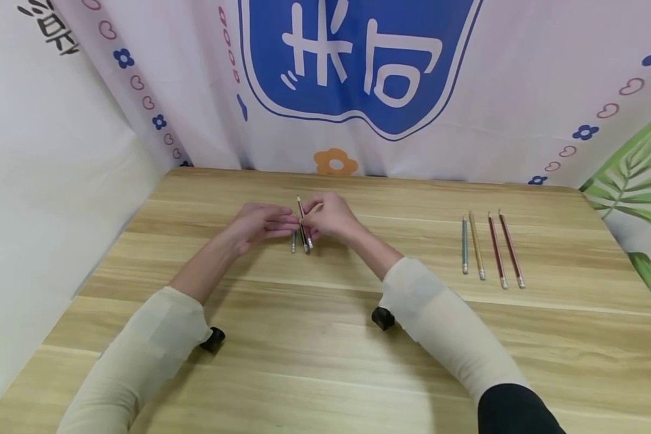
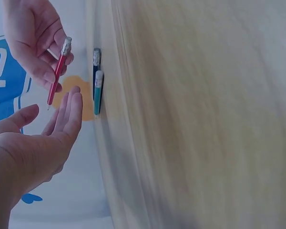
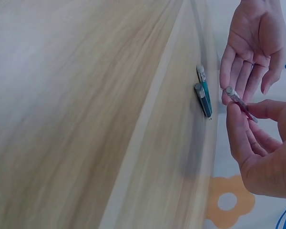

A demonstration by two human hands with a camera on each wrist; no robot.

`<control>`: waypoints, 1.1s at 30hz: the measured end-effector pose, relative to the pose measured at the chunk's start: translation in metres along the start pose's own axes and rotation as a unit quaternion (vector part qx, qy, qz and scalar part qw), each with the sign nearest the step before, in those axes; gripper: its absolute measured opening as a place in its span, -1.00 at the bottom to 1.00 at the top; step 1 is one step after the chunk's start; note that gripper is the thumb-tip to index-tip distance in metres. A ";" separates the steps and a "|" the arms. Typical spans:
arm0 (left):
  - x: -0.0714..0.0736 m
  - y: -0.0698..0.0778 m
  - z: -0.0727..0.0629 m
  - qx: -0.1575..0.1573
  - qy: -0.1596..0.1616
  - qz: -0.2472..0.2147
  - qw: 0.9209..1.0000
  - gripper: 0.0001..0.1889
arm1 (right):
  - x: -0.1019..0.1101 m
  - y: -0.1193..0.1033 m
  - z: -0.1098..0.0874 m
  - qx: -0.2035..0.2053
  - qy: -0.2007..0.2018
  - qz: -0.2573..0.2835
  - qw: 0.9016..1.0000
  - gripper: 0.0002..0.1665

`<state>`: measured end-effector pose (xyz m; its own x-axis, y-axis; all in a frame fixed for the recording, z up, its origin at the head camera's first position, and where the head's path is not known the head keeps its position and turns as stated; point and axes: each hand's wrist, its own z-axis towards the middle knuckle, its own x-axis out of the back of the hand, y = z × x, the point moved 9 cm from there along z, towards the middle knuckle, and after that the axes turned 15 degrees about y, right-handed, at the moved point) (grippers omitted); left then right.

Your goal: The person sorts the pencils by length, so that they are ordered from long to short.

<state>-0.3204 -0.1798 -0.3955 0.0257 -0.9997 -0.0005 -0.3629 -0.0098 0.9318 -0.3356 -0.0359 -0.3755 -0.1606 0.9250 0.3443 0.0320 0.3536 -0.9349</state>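
Observation:
My right hand [image 1: 331, 216] pinches a red pencil [image 2: 58, 76] between thumb and fingers, its white eraser end up and its tip slanting down. My left hand [image 1: 255, 225] is held out beside it, palm turned toward the right hand and fingers nearly straight. In the left wrist view, the red pencil's tip is close to the left fingertips. Below the hands, a teal pencil [image 3: 206, 89] and a dark pencil [image 3: 200, 98] lie close together on the table, their eraser ends toward me. The hands hide parts of them in the head view.
Farther right on the wooden table [image 1: 325, 349] lie a blue pencil [image 1: 465, 247], a yellow pencil [image 1: 477, 247] and two dark red pencils [image 1: 496, 252], roughly side by side. A printed cloth [image 1: 282, 141] hangs behind the table's far edge. Black wrist cameras [image 1: 383, 318] stick out below both sleeves.

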 end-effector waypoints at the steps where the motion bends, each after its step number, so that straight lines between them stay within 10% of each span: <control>1: -0.002 0.000 0.000 0.000 -0.001 0.000 1.000 -0.57 | 0.001 0.001 0.000 -0.003 0.000 0.004 1.000 -0.78; 22: -0.004 0.001 0.009 -0.040 0.043 0.057 0.997 -0.58 | 0.048 0.028 -0.010 -0.032 0.018 0.005 0.999 -0.79; 33: -0.003 0.005 0.016 -0.133 0.079 0.204 0.967 -0.64 | 0.083 0.046 -0.018 -0.044 0.040 -0.003 0.998 -0.81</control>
<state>-0.3371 -0.1778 -0.3969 0.0793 -0.9025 0.4233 -0.1218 0.4127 0.9027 -0.3300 0.0593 -0.3888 -0.0826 0.9299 0.3583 0.1191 0.3662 -0.9229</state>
